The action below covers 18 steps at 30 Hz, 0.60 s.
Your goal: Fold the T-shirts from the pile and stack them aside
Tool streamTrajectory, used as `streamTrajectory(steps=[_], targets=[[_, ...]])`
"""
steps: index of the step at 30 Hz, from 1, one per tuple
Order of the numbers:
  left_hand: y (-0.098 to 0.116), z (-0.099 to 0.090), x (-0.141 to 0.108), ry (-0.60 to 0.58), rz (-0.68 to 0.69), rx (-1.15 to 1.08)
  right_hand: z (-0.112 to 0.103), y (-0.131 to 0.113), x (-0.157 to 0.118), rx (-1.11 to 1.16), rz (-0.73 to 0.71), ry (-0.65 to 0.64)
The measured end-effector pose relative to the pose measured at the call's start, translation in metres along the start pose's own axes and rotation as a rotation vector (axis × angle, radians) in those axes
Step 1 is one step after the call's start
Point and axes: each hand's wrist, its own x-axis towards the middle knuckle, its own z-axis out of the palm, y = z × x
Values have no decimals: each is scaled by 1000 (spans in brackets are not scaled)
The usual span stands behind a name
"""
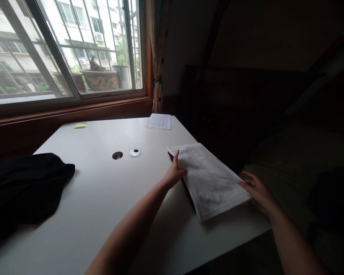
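A folded white cloth (208,177) lies on the right side of a white table (109,198), with a dark folded item showing under its left edge. My left hand (175,171) rests against the cloth's left edge, thumb up and fingers on the fabric. My right hand (256,189) touches the cloth's right edge at the table's rim, fingers spread.
A heap of black fabric (23,189) lies at the table's left. A cable hole (117,155) and its white cap (135,153) sit mid-table. A paper sheet (159,121) and yellow sticky notes (80,125) lie near the window. A dark bed is on the right.
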Motion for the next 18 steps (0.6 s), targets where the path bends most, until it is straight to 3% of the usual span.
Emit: streamTrajectory(steps=[5,9,13,15,18], targets=[[-6,-3,-2,18,-40,51,1,3,0,60,9,6],[-3,-12,-5,132,-19,316,-1,-2,2,53,39,13],[13,-22,-2,251,193,682,-5,-1,7,-18,39,5],[20,-21,4,184,366,873,-8,3,11,-52,36,-6],[21,-15,18,-31,517,1014,-11,13,17,-120,19,-15]])
